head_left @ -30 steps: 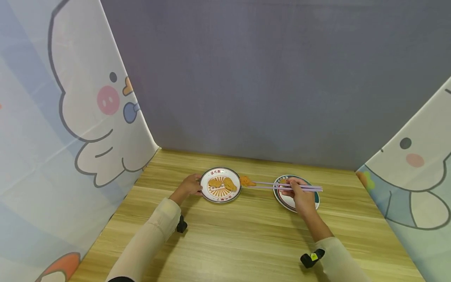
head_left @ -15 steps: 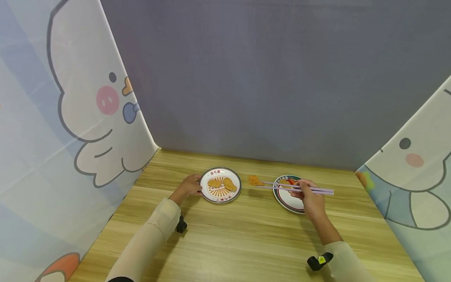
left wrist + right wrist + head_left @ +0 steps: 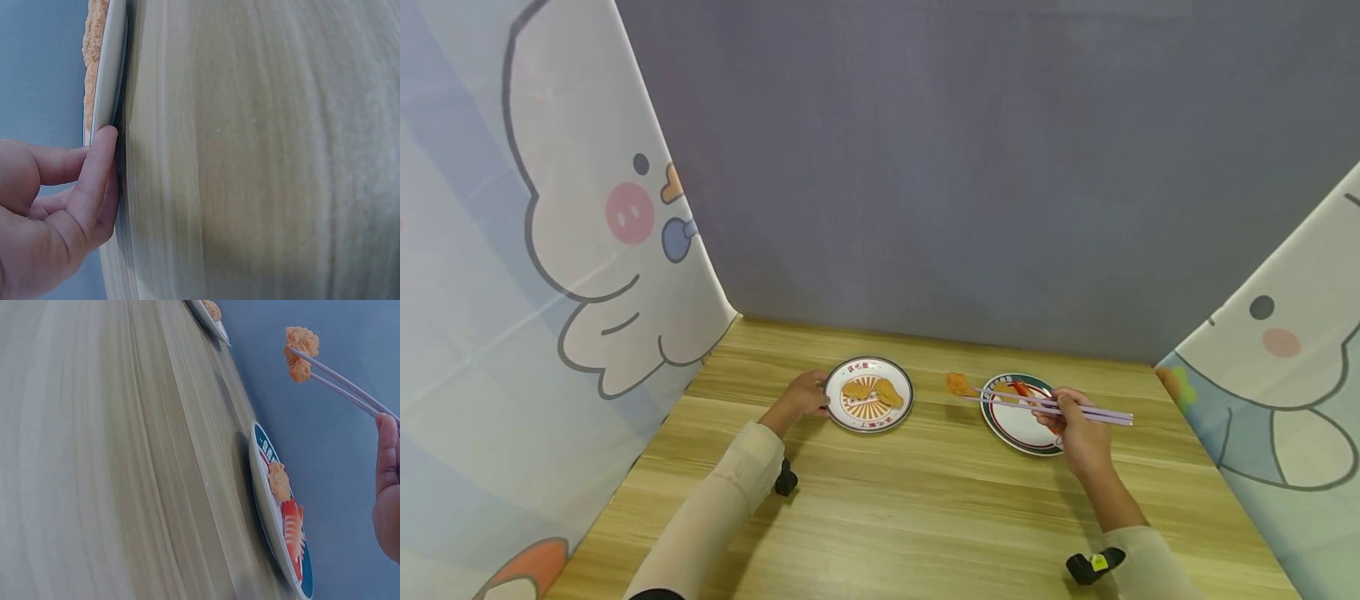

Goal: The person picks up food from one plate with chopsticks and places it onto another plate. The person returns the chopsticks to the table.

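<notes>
With thumb and fingers, my left hand (image 3: 806, 394) pinches the rim of the left plate (image 3: 867, 422), white with an orange sunburst print. Two golden fried chicken pieces (image 3: 889, 392) lie on that plate. My right hand (image 3: 1081, 433) holds a pair of lilac chopsticks (image 3: 1105, 414) pointing left. Between their tips hangs another fried chicken piece (image 3: 301, 350), in the air just left of the right plate (image 3: 1017, 440). On this green-and-red-rimmed plate are a fried piece (image 3: 279, 482) and a red-and-white shrimp (image 3: 293, 530). The right hand and chopsticks partly cover the plate in the head view.
Both plates stand on a wood-grain table (image 3: 917, 508), with bare wood between them. A grey cloth wall (image 3: 910, 183) rises behind the table. Cartoon-printed cloths (image 3: 587, 250) flank it on both sides.
My right hand has moved right, away from the left plate, carrying the fried chicken piece in the chopsticks. More of the shrimp now shows. The left hand and its plate have stayed put.
</notes>
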Available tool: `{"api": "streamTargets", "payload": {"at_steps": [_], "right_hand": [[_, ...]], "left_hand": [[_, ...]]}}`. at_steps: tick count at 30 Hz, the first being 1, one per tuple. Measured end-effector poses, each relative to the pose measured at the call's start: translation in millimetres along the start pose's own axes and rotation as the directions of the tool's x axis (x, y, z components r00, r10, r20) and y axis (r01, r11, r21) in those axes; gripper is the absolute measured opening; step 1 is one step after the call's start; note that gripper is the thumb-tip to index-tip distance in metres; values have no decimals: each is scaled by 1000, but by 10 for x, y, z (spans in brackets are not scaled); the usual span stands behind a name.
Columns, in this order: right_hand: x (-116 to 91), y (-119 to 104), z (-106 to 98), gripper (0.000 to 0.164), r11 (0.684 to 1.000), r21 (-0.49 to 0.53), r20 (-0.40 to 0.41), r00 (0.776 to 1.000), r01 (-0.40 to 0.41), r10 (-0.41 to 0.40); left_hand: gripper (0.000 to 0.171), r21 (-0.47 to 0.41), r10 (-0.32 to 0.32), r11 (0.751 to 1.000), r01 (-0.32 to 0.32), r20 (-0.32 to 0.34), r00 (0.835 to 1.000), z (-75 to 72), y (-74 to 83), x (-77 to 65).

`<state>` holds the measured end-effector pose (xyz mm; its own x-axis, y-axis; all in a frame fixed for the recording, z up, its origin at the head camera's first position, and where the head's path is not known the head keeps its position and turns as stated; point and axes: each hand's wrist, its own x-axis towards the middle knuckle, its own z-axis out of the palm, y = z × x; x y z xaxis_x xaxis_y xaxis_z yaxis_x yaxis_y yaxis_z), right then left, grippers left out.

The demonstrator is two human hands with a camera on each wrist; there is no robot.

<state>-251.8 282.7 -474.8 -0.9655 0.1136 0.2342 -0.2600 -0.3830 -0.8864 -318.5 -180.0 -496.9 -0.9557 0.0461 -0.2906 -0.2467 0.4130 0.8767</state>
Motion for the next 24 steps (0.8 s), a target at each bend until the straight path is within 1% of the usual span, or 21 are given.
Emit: {"api": "streamTargets", "payload": {"at_steps": [3,6,9,14,20,24], "right_hand": [[-12,-7,-58,30,1000,4,-15,1000,18,-18],[-29,-19,-125,31,999,29,-12,1000,29,-29],[-54,-30,-203,30,999,28,-24,999,32,-31],[-109,-72,-329,30,999,21,-61,997,38,-36],[-150,-118,-463,32,995,64,-75,995,75,-70],[-178,-121,-541,31,989,108,-88,992,97,-88]], "left_hand": [[62,-8,-10,1000,10,-2,1000,9,-18,17],[62,0,-13,1000,13,-7,1000,16,-19,20],[63,9,-16,1000,17,-11,1000,18,-12,14],[62,7,-16,1000,16,-6,1000,29,-21,23],[63,2,-21,1000,21,-6,1000,29,-45,36],[63,0,-23,1000,23,-9,1000,17,-22,25]]}}
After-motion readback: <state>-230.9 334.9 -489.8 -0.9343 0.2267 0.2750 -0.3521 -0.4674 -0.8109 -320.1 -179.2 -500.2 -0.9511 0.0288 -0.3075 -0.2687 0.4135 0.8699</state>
